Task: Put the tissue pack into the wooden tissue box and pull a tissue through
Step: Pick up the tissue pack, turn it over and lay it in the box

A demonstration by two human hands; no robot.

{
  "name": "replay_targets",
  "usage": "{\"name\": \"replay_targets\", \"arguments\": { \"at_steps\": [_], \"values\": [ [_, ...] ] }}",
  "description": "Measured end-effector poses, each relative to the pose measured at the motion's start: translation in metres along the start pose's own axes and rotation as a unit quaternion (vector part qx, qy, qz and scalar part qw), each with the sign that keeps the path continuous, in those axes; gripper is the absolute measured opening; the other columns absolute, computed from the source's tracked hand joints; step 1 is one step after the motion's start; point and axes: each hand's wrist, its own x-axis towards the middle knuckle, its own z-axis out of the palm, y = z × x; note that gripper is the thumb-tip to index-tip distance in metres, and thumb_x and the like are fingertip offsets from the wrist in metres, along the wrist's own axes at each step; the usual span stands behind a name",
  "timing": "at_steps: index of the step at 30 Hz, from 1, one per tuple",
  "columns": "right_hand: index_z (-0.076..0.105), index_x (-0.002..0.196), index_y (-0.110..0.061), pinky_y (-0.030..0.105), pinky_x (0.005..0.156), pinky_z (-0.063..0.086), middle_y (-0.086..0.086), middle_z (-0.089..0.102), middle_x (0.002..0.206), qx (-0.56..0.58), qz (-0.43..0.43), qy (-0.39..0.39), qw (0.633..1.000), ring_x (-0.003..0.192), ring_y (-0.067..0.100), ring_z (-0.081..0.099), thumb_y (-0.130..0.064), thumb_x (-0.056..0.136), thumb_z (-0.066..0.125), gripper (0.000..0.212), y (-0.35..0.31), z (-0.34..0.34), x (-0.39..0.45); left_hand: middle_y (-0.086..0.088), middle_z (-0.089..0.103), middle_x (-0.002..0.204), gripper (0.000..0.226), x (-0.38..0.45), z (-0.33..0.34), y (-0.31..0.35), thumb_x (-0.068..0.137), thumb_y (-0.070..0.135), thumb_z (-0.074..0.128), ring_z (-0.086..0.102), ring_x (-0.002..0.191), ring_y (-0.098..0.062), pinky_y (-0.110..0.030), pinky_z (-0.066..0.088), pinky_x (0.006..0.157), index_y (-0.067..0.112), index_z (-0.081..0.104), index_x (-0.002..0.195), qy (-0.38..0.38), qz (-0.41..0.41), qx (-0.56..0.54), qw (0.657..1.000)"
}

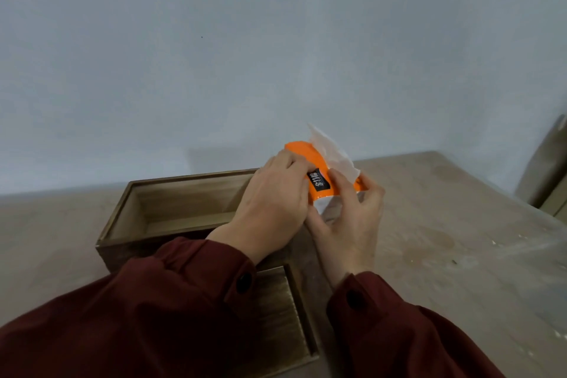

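An orange tissue pack [319,181] with a black label is held tilted above the right end of the wooden tissue box [171,202]. A white tissue [333,153] sticks up out of the pack's top. My left hand [273,205] grips the pack's left side, and my right hand [349,218] grips its right and lower side. The box is open on top and its visible left part is empty; its right end is hidden behind my hands.
The box's wooden lid [276,316] lies flat on the table in front of the box, partly under my left sleeve. A beige table [460,239] meets a plain grey wall. A brown object [549,168] leans at the far right edge.
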Motion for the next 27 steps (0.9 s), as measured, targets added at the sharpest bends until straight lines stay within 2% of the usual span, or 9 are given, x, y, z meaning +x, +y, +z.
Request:
{"name": "replay_targets", "arguments": {
  "at_steps": [2, 6, 10, 13, 17, 20, 22, 25, 27],
  "values": [
    [0.051, 0.120, -0.033, 0.008, 0.079, 0.028, 0.005, 0.032, 0.133, 0.011, -0.016, 0.020, 1.000, 0.109, 0.016, 0.037, -0.029, 0.068, 0.075, 0.057, -0.005, -0.001, 0.001, -0.008, 0.052, 0.115, 0.035, 0.000, -0.005, 0.000, 0.086, 0.019, 0.034, 0.052, 0.102, -0.021, -0.041, 0.044, 0.089, 0.010, 0.055, 0.112, 0.022, -0.002, -0.022, 0.999],
    [0.054, 0.119, -0.028, 0.008, 0.089, 0.028, 0.008, 0.032, 0.135, 0.023, -0.055, 0.050, 0.997, 0.118, 0.019, 0.038, -0.024, 0.066, 0.077, 0.058, -0.016, -0.004, 0.002, -0.005, 0.050, 0.116, 0.032, -0.001, -0.016, -0.001, 0.088, 0.020, 0.033, 0.051, 0.103, -0.013, -0.035, 0.046, 0.088, 0.012, 0.054, 0.111, 0.072, 0.000, -0.048, 0.996],
    [0.055, 0.119, -0.024, 0.000, 0.094, 0.023, 0.009, 0.033, 0.136, 0.031, -0.087, 0.060, 0.994, 0.117, 0.012, 0.033, -0.021, 0.066, 0.077, 0.058, -0.027, -0.009, 0.002, -0.004, 0.049, 0.115, 0.023, -0.001, -0.027, -0.006, 0.090, 0.015, 0.039, 0.050, 0.096, -0.008, -0.032, 0.047, 0.083, 0.013, 0.053, 0.108, 0.111, 0.000, -0.057, 0.992],
    [0.056, 0.120, -0.025, 0.002, 0.094, 0.026, 0.008, 0.033, 0.136, 0.045, -0.094, 0.048, 0.993, 0.118, 0.004, 0.028, -0.021, 0.067, 0.076, 0.057, -0.036, -0.011, 0.002, -0.006, 0.049, 0.117, 0.027, -0.001, -0.036, -0.010, 0.088, 0.015, 0.039, 0.049, 0.098, -0.007, -0.024, 0.045, 0.084, 0.012, 0.051, 0.111, 0.141, -0.007, -0.058, 0.988],
    [0.054, 0.120, -0.033, 0.001, 0.087, 0.032, 0.001, 0.031, 0.135, 0.092, -0.079, 0.020, 0.992, 0.119, 0.000, 0.030, -0.028, 0.068, 0.074, 0.056, -0.051, -0.013, 0.001, -0.008, 0.050, 0.119, 0.032, -0.005, -0.049, -0.022, 0.088, 0.012, 0.042, 0.046, 0.099, -0.005, -0.004, 0.036, 0.079, 0.012, 0.047, 0.120, 0.172, -0.028, -0.045, 0.984],
    [0.051, 0.114, -0.047, -0.004, 0.079, 0.034, -0.013, 0.030, 0.128, 0.170, -0.048, -0.011, 0.984, 0.115, -0.009, 0.031, -0.034, 0.067, 0.073, 0.054, -0.063, -0.014, 0.001, -0.007, 0.051, 0.122, 0.036, -0.011, -0.058, -0.033, 0.089, 0.014, 0.045, 0.046, 0.104, -0.006, -0.011, 0.034, 0.079, 0.014, 0.044, 0.125, 0.183, -0.070, -0.045, 0.980],
    [0.052, 0.108, -0.054, -0.001, 0.075, 0.040, -0.019, 0.031, 0.123, 0.224, -0.012, -0.045, 0.974, 0.114, -0.010, 0.037, -0.038, 0.066, 0.072, 0.050, -0.070, -0.014, 0.002, -0.005, 0.051, 0.126, 0.037, -0.017, -0.065, -0.039, 0.090, 0.016, 0.044, 0.046, 0.106, -0.005, -0.019, 0.036, 0.082, 0.016, 0.041, 0.127, 0.185, -0.101, -0.065, 0.975],
    [0.057, 0.108, -0.048, 0.003, 0.068, 0.046, -0.017, 0.038, 0.120, 0.301, 0.025, -0.081, 0.950, 0.105, -0.014, 0.045, -0.036, 0.067, 0.069, 0.045, -0.077, -0.012, 0.004, 0.007, 0.053, 0.119, 0.033, -0.030, -0.078, -0.047, 0.092, 0.021, 0.039, 0.049, 0.096, 0.005, -0.004, 0.037, 0.073, 0.023, 0.041, 0.125, 0.186, -0.127, -0.099, 0.969],
    [0.058, 0.107, -0.047, 0.003, 0.065, 0.045, -0.015, 0.045, 0.118, 0.321, 0.033, -0.102, 0.941, 0.100, -0.017, 0.048, -0.037, 0.069, 0.065, 0.040, -0.081, -0.008, 0.005, 0.013, 0.054, 0.111, 0.032, -0.041, -0.085, -0.050, 0.091, 0.021, 0.040, 0.052, 0.095, 0.006, -0.002, 0.040, 0.068, 0.026, 0.042, 0.123, 0.189, -0.130, -0.122, 0.966]
  ]
}}
